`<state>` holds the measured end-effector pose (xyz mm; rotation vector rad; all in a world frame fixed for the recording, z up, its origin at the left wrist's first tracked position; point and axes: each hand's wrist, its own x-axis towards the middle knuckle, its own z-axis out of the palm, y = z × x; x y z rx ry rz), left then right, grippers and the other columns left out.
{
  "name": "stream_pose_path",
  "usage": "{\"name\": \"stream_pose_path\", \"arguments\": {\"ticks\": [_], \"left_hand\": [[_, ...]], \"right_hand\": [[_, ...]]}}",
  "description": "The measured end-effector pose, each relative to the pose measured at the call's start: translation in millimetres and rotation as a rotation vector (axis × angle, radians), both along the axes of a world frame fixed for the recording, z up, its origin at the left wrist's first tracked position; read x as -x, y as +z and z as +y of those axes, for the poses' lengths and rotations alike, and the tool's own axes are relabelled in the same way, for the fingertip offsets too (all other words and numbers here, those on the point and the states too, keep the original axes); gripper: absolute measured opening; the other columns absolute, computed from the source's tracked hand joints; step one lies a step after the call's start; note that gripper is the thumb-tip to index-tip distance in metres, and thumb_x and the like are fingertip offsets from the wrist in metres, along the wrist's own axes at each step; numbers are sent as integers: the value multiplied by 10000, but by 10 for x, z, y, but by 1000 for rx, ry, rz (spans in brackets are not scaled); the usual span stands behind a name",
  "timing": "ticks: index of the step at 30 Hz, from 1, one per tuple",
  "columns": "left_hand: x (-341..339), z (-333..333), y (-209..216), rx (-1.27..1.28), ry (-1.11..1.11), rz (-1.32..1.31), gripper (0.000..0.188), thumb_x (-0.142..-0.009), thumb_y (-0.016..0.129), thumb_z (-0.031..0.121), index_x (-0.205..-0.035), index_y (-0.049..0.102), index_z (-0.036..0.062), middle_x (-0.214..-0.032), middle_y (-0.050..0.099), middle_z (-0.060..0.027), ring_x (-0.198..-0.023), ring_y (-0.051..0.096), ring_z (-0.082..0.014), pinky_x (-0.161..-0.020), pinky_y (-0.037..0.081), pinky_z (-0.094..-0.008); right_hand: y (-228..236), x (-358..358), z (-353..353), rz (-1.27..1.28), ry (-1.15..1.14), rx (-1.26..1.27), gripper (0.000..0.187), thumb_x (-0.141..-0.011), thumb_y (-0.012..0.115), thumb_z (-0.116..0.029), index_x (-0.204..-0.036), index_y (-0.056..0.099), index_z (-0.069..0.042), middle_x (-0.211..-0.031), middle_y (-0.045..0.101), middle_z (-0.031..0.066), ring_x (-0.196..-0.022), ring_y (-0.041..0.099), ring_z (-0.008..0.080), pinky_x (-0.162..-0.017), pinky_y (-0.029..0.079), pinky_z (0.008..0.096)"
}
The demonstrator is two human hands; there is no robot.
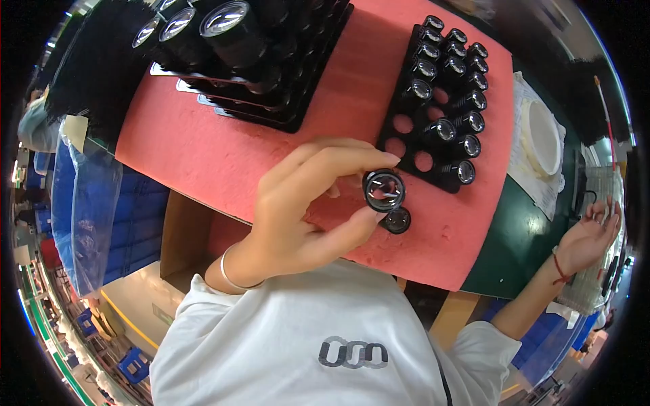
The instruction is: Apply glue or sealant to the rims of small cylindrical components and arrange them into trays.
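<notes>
Foam (203,145) in pink partly covers the green table (500,254), blue crates (143,220) leftward. Left hand (288,206) pinches a black-rimmed lens (384,190); I cannot tell the grip of the right hand (583,240).

the mat (345,101) is coral, rack (412,142) and held cylinder (384,190) black, table (504,247) dark green.

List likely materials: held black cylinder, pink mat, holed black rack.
Held black cylinder: glossy black rim, perhaps plastic or coated metal; its clear face shows sharp glints, so glass or clear plastic.
Pink mat: matte, probably foam; small dents and nicks suggest it's soft.
Holed black rack: probably plastic, given its uniform black; painted metal can't be ruled out.
</notes>
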<state>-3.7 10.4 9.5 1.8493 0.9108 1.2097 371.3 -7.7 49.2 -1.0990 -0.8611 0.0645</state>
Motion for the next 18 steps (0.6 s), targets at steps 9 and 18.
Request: {"name": "stream_pose_path", "arguments": {"ticks": [9, 18], "left_hand": [[-1, 33, -24, -37, -18, -2, 370, -600, 628, -37, -961, 545, -32, -948, 553, -148, -871, 537, -210, -715, 418, -259], [12, 29, -11, -28, -21, 7, 364, -583, 638, -27, -938, 557, -24, -919, 565, -138, -829, 544, -196, -671, 415, -240]], "right_hand": [[-72, -93, 4, -19, 64, 31, 284, -883, 392, -193, -1057, 463, 19, -988, 508, 128, -738, 427, 151, -673, 337, 274], [-61, -76, 1, -29, 59, 33, 305, -890, 384, -206, -1067, 456, 32, -998, 508, 134, -733, 428, 154, -665, 336, 269]]}}
